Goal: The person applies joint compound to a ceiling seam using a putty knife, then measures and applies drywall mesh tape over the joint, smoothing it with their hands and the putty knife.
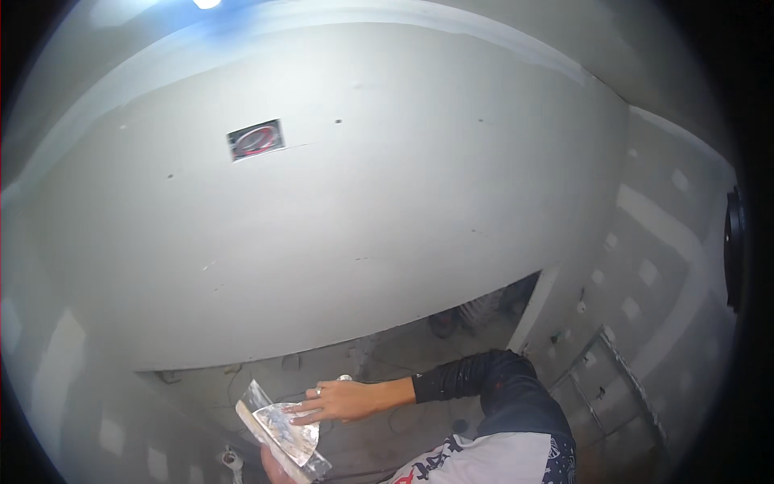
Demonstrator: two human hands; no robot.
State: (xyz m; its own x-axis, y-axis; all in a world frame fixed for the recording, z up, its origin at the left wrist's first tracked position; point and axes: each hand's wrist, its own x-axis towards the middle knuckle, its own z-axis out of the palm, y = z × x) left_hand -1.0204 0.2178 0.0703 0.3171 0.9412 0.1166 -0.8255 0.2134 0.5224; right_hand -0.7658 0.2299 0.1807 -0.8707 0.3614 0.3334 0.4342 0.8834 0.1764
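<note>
- Two hands are at work low in frame, under a big bare drywall panel [322,210]. The patched wall [48,355] at far left shows pale filler squares.
- A small red-and-grey sticker [255,139] sits on the panel, up and left of the hands. It's well apart from them.
- Left hand [270,468]: only a sliver shows at the bottom edge, under the mud board [278,453]. I can't tell its grip, but it appears to carry the board from below.
- The mud board is tilted, its long edge running down to the right, with grey compound smeared on it.
- The taping knife [284,426] lies blade-flat on the board, touching it and coated in compound.
- Right hand [334,401]: closed on the knife at the handle end, with fingers laid out along the blade back. It wears a ring, and the dark sleeve [484,379] comes in from the right.
- My read of the step is working compound between knife and board. To do it well:
  - keep the blade at a low angle
  - press evenly through those fingers
  - draw it across the board edge so the load sits as one clean bead
  - hold the board steady and near level
- The floor [387,355] far below is littered with debris, so any drips would fall a long way.
- A metal ladder [613,379] leans at right, beside the taped wall [653,226], which has joint bands and patch squares.
</note>
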